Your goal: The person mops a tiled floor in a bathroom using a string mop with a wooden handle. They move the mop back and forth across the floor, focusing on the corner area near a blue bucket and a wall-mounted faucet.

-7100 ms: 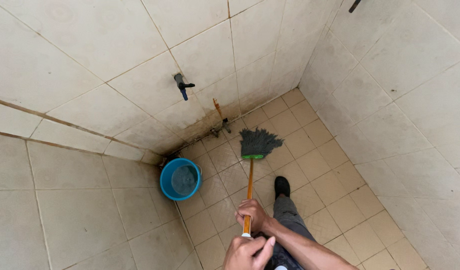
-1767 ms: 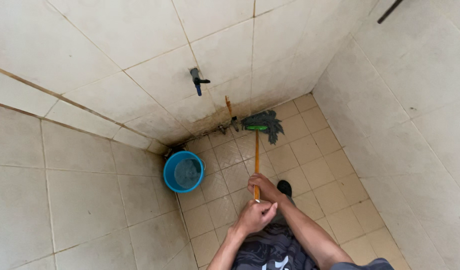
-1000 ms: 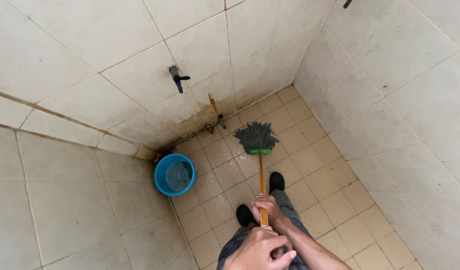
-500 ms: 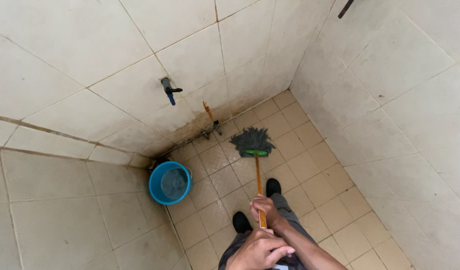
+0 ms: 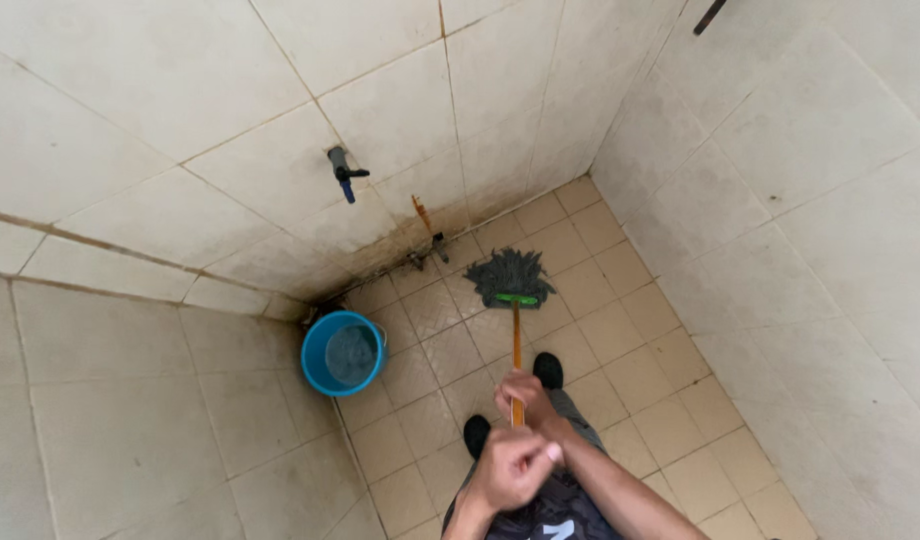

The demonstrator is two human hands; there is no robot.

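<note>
String mop (image 5: 513, 277): both hands, left hand (image 5: 512, 467) and right hand (image 5: 525, 397), clenched on its handle; blue bucket (image 5: 343, 352) at 9 o'clock, wall corner (image 5: 580, 170) at 12, bare tiles at 3.

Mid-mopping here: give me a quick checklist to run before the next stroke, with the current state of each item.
1. Both hands on the mop handle: right hand lower, left hand at the top: ok.
2. Mop head flat on the floor tiles: ok.
3. Blue bucket upright, apart from the mop: ok.
4. Shoes behind the mop head: ok.
5. Wall tap dripping: cannot tell.
</note>
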